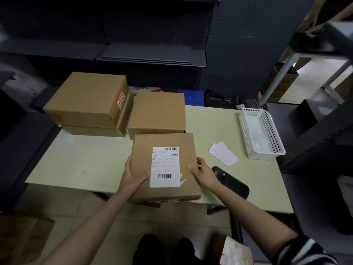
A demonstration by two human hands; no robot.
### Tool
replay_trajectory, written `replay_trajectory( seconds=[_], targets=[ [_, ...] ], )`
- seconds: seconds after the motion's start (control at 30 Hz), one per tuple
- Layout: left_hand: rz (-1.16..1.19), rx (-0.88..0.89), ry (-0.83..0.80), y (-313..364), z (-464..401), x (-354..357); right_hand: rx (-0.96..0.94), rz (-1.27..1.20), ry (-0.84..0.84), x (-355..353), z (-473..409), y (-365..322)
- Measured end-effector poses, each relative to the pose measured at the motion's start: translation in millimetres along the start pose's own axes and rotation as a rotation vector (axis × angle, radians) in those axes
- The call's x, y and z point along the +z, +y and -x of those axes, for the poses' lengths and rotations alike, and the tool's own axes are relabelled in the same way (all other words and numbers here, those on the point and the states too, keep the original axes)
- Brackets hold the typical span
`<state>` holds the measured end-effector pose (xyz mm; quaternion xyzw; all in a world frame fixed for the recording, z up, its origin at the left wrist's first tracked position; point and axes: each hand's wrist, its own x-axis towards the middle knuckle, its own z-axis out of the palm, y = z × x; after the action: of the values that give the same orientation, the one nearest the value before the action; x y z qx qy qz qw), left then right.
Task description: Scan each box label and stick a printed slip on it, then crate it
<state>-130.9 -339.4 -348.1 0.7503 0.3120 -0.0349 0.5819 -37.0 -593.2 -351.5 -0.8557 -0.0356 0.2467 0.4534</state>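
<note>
Grip: left hand and right hand clasp opposite edges of 1 flat cardboard box at the desk's near edge.
Label: white rectangle, 2 barcodes.
Slips: 2 white papers.
Other boxes: 3 brown, stacked behind.
Basket: 1 white perforated plastic.

Brown cardboard box with white label, black barcodes. Pale yellow-green tabletop. White perforated basket. Black scanner. White slips. Red-white stickers on stacked brown box. Black-and-white striped sleeve.
</note>
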Motion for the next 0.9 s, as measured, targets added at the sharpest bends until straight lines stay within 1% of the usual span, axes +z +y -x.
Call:
replay_trajectory(
  seconds=[0.1,0.2,0.33,0.47,0.57,0.67,0.9],
  targets=[
    [0.001,-0.029,-0.016,0.7,-2.1,1.6,0.036,0.003,-0.044,-15.2,0.2,11.2],
    [-0.004,-0.072,0.023,3.0,-6.3,4.4,0.026,0.060,-0.073,-37.2,4.7,26.2],
    [-0.033,-0.054,0.083,3.4,-3.0,16.8,-0.010,0.120,-0.013,-62.6,13.6,41.4],
    [-0.069,-0.016,0.069,7.7,2.6,32.0,0.015,0.176,0.103,-81.4,13.0,56.5],
    [-0.090,-0.007,0.078,10.7,5.4,38.9,0.049,0.204,0.157,-90.8,10.2,65.7],
    [-0.065,-0.004,0.088,8.5,4.6,38.9,0.096,0.265,0.162,-94.0,10.4,77.2],
    [0.047,-0.072,0.050,7.0,-1.2,35.5,0.129,0.527,0.132,-86.3,23.5,90.0]
  ],
)
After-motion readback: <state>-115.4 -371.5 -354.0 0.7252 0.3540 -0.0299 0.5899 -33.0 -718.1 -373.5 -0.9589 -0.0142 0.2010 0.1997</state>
